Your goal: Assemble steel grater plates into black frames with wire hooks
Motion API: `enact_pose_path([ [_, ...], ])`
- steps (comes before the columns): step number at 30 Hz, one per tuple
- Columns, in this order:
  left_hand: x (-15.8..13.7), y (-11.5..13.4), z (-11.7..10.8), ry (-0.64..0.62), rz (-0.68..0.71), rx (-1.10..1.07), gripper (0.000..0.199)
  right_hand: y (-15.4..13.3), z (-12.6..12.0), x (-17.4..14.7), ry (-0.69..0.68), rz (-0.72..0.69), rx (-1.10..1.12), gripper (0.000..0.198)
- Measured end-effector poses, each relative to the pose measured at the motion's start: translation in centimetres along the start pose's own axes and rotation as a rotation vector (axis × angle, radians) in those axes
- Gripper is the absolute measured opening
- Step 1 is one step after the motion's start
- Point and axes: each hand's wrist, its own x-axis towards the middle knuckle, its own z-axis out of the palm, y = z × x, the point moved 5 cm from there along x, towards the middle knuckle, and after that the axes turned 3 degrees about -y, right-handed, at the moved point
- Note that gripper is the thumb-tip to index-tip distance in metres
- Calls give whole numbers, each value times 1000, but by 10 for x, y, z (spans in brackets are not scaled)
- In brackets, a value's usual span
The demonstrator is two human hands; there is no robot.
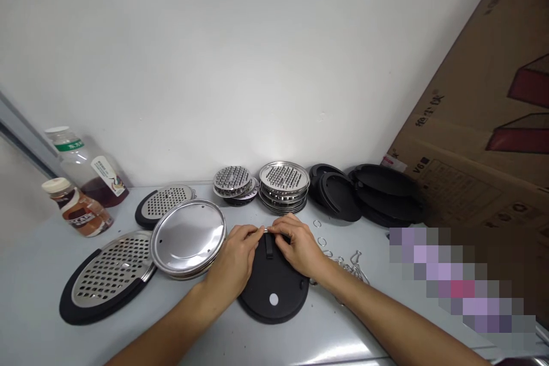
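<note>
Grey table (223,346); polished metal disc stack (189,237); round black disc (273,280) resting at 6 o'clock in the view.

Disc: near-round, far edge hidden, no sure long axis; metal stack at its 10 o'clock. Judged light, stiff, matte enough not to slip, hardly fragile; best held by opposite rims, 3 and 9 o'clock. Right hand (300,246), disc's 1 o'clock; left hand (235,254), 11 o'clock: fingertips pinched, nearly meeting. Black strap tab (269,246): disc's 12 o'clock, lengthwise 12-to-6, far end at the fingers. White dot (273,299): disc's 6 o'clock. Small metal piece (265,231): bright, pinched between both hands' fingertips, partly covered, exact form unclear.
</note>
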Motion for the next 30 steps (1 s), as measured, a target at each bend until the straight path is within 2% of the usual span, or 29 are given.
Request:
enact_pose_path([
  [20,0,-3,5,36,62,-58,40,2,4,-2,30,-2,-5,36],
  [30,1,-4,7,-7,66,-67,42,2,2,-2,40,16,-8,34],
])
